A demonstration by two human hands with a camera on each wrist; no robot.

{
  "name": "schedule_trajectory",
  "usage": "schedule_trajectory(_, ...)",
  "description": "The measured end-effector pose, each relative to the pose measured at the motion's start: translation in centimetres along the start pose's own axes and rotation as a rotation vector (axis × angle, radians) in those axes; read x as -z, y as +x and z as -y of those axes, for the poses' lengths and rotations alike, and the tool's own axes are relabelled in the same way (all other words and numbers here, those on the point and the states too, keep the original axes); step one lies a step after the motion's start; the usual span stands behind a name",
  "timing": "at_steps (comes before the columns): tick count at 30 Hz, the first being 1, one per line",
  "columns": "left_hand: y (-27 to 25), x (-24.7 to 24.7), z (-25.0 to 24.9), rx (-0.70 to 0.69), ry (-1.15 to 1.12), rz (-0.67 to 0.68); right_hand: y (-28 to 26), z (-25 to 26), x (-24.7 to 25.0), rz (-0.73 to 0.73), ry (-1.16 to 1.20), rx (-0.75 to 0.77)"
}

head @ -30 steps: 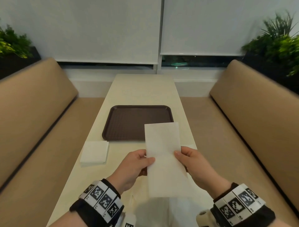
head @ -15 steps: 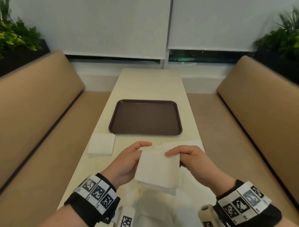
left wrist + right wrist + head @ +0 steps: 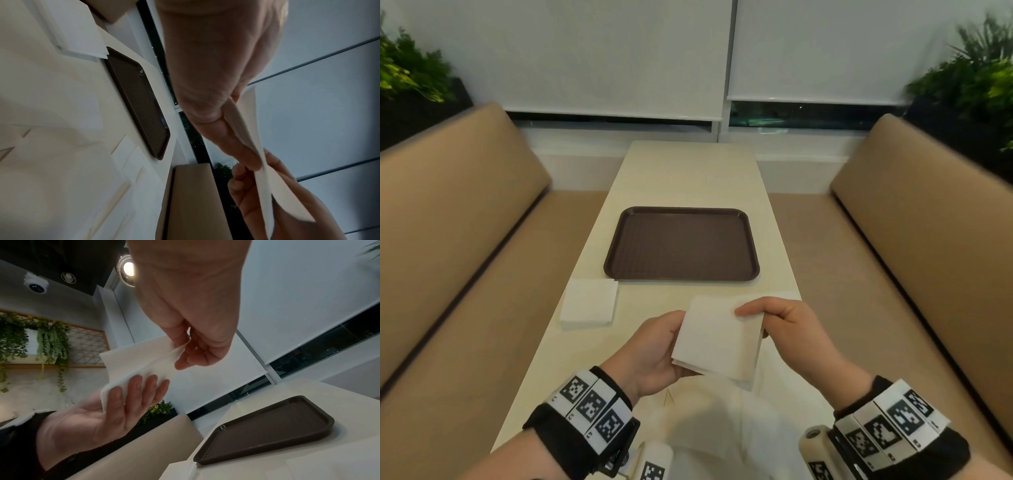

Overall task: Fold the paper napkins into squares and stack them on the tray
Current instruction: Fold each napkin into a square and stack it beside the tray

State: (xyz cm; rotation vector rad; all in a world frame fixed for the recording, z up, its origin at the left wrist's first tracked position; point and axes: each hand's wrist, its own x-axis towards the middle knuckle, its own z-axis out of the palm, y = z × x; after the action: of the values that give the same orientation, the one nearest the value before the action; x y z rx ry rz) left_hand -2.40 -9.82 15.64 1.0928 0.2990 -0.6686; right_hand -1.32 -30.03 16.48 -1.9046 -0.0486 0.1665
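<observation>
To the left of the left hand [image 3: 654, 349], near the left edge of the table [image 3: 688, 171], a small stack of napkins [image 3: 589, 304] lies flat; its far right corner is just beside the near left corner of the tray [image 3: 681, 244]. The left hand supports the folded napkin [image 3: 719, 337] from below: the thumb lies along its left edge and the fingers [image 3: 141, 391] are spread quite straight under it, so this grip is wide, carrying the paper. The napkin is above the table, between both hands, as a near square with the fold layers open at the near edge. The right hand [image 3: 784, 329] takes the far right edge of the napkin with a narrow pinching grip, thumb above and fingers curled below. Beyond both hands the tray is free, with bare table between it and the hands. More loose paper sheets [image 3: 722, 428] lie on the table under the wrists. Beige benches [image 3: 448, 240] stand on both sides of the table.
</observation>
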Motion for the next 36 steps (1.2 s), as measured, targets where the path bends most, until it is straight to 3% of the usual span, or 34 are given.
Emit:
schedule_trajectory(5, 0.3, 0.2, 0.0, 0.015, 0.04, -0.009, 0.1, -0.6, -0.8, 0.011, -0.053, 0.033)
schedule_trajectory(11, 0.4, 0.8, 0.5, -0.154, 0.086, -0.081, -0.2, -0.4, -1.4, 0.061, -0.031, 0.032)
schedule_trajectory(18, -0.2, 1.4, 1.3, -0.376, 0.523, -0.173, 0.0, 1.0, -1.0, 0.113, 0.054, -0.005)
schedule_trajectory(23, -0.4, 1.2, 2.0, -0.435, 0.658, -0.168, 0.2, 2.1, -3.1, 0.294, -0.482, 0.057)
schedule_trajectory(27, -0.2, 1.6, 2.0, -0.43, 0.692, -0.178, 0.1, 1.7, -3.7, 0.264, -0.584, 0.06)
schedule_trajectory(32, 0.6, 1.8, 2.1, -0.552, 0.938, -0.264, -0.1, 1.5, -4.4, 0.293, -0.711, 0.078)
schedule_trajectory(36, 0.9, 2.1, 2.3, -0.609, 0.879, -0.365, -0.2, 1.4, -3.9, 0.359, -0.654, 0.045)
